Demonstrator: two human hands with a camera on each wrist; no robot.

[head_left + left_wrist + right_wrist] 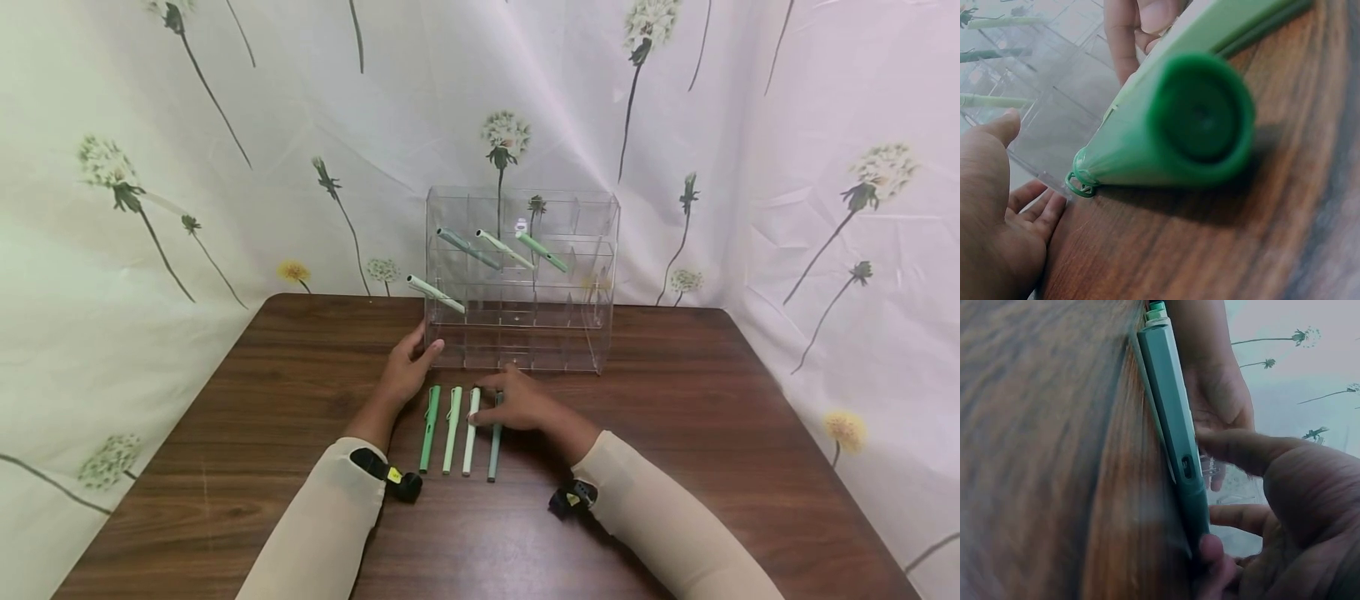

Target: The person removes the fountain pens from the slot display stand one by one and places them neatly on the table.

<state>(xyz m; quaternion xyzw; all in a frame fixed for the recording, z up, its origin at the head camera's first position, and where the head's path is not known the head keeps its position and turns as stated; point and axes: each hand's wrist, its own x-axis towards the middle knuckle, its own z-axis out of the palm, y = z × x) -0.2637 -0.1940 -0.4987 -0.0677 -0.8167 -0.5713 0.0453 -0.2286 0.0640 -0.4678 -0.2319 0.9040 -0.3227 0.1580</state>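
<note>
A clear rack (517, 321) with rows of compartments stands at the back of the table. My left hand (405, 367) is against its lower left side, thumb at the front edge and fingers reaching along the side. Four capped pens lie side by side before it: a green pen (429, 433), a light green pen (452, 433), a white pen (469, 446) and a grey-teal pen (1169, 394). My right hand (521, 404) reaches over the last two, thumb at the white pen, forefinger near its top end. In the right wrist view its fingers are spread, one fingertip at the grey-teal pen.
Four more pens lean in the rack: a grey-teal pen (468, 248), a pale pen (506, 249) and a green pen (542, 252) higher up, and a pale green pen (437, 294) lower left. Behind the brown table (300, 375) hangs a flower-print cloth (337, 100).
</note>
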